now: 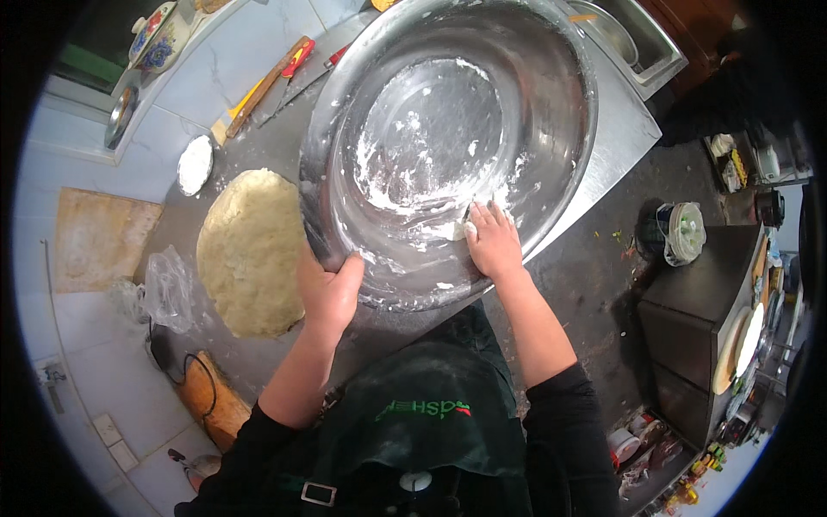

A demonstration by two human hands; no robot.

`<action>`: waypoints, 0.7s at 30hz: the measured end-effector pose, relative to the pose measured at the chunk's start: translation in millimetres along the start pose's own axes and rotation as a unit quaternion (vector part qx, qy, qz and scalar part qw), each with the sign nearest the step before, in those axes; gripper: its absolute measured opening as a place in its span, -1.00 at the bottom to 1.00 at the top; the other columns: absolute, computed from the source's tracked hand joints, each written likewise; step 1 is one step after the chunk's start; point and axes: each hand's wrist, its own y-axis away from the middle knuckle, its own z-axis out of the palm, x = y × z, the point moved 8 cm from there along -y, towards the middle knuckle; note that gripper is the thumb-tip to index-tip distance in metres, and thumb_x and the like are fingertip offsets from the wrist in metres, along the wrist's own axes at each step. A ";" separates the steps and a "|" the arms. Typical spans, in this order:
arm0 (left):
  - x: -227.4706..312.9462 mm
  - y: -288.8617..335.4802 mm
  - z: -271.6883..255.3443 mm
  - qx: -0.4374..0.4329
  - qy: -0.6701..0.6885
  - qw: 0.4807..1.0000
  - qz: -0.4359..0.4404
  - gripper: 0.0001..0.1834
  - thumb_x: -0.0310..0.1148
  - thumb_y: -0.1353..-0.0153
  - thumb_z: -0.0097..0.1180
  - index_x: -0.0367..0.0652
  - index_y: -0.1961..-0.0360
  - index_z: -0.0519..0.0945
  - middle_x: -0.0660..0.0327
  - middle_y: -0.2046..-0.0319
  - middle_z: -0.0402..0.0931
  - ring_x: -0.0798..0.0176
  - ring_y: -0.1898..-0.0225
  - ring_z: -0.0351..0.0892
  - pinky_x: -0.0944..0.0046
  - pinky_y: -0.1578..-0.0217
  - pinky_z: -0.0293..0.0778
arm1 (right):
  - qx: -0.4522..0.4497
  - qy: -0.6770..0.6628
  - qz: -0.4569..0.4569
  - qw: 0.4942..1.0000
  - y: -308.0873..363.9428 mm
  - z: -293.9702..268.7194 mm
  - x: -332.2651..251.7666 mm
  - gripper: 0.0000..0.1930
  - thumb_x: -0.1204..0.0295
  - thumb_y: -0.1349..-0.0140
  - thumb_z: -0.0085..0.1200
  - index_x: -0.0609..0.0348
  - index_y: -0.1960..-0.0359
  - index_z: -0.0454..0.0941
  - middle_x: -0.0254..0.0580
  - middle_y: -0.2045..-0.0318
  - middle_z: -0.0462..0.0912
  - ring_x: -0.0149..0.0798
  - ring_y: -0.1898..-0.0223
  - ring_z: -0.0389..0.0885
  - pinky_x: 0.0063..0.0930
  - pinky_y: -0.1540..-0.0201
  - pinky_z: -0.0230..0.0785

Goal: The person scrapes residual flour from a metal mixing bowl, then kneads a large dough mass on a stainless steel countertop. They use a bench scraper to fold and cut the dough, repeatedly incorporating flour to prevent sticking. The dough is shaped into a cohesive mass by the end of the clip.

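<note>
A large round metal basin [538,112] tilts toward me, its inner wall and bottom smeared with white flour and dough bits. My left hand [332,293] grips its near left rim, thumb over the edge and the other fingers hidden behind it. Inside the basin, my right hand [494,241] presses against the floury near wall. Its fingers are drawn together; something small and partly covered seems to be at the fingertips, too unclear to name. Left of the basin, a thick, flattened round of dough [250,254] lies on the grey worktop [284,159].
A small dish of white powder [195,165] sits behind the dough. Wooden-handled tools [267,86] lie along the tiled wall. Clear plastic bags [170,289] and a wooden board [214,401] are at left. On the right are a dark cabinet [689,319] and a lidded bucket [685,233].
</note>
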 end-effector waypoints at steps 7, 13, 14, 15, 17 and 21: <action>0.2 -6.1 1.2 0.012 0.011 0.999 0.041 -0.62 -0.61 0.05 -0.02 -0.34 0.11 0.43 0.22 0.29 0.51 0.40 0.32 0.45 0.38 0.25 0.37 | -0.079 -0.339 -0.102 0.932 11.7 11.5 -117.0 -0.40 0.17 -0.30 -0.24 0.15 -0.31 -0.02 0.02 -0.33 -0.04 -0.04 -0.36 -0.15 -0.36 -0.35 -0.25; 7.7 -5.9 -4.2 0.037 0.042 0.997 0.053 -0.63 -0.62 0.04 -0.03 -0.35 0.12 0.40 0.26 0.32 0.48 0.46 0.37 0.40 0.45 0.33 0.35 | -0.085 -0.064 -0.111 0.988 -0.8 4.6 -63.5 -0.37 0.11 -0.27 -0.22 0.11 -0.31 -0.01 -0.20 -0.33 0.00 -0.12 -0.36 -0.09 -0.29 -0.37 -0.32; 4.7 -2.8 -3.9 0.042 0.051 0.996 0.064 -0.63 -0.62 0.04 -0.03 -0.35 0.12 0.40 0.27 0.33 0.47 0.47 0.39 0.39 0.46 0.34 0.34 | -0.051 -0.061 -0.080 0.994 -2.8 1.2 -45.9 -0.36 0.10 -0.26 -0.20 0.11 -0.31 0.01 -0.14 -0.33 -0.01 -0.09 -0.36 -0.10 -0.29 -0.37 -0.30; 0.7 -1.2 -2.3 0.029 0.053 0.997 0.050 -0.63 -0.62 0.04 -0.03 -0.35 0.11 0.39 0.26 0.31 0.47 0.47 0.37 0.40 0.46 0.32 0.35 | -0.016 -0.058 -0.049 0.997 -6.2 -0.6 -33.9 -0.35 0.09 -0.25 -0.18 0.11 -0.30 0.02 -0.08 -0.33 -0.02 -0.06 -0.36 -0.10 -0.29 -0.37 -0.29; -5.2 -0.1 0.5 0.003 0.058 0.998 0.026 -0.62 -0.62 0.03 -0.02 -0.35 0.10 0.38 0.24 0.28 0.46 0.47 0.33 0.41 0.46 0.28 0.35 | -0.005 -0.176 0.023 0.984 -10.9 11.0 -48.2 -0.34 0.08 -0.23 -0.15 0.16 -0.29 0.04 0.10 -0.32 -0.04 0.00 -0.36 -0.13 -0.29 -0.36 -0.27; -4.3 -12.7 0.7 0.012 0.086 0.996 0.029 -0.59 -0.62 0.03 -0.01 -0.36 0.06 0.37 0.21 0.22 0.47 0.43 0.24 0.43 0.44 0.19 0.35 | -0.064 -0.318 -0.259 0.910 9.8 -2.4 -150.4 -0.40 0.17 -0.24 -0.15 0.09 -0.29 0.07 0.12 -0.32 -0.09 -0.01 -0.36 -0.16 -0.30 -0.36 -0.27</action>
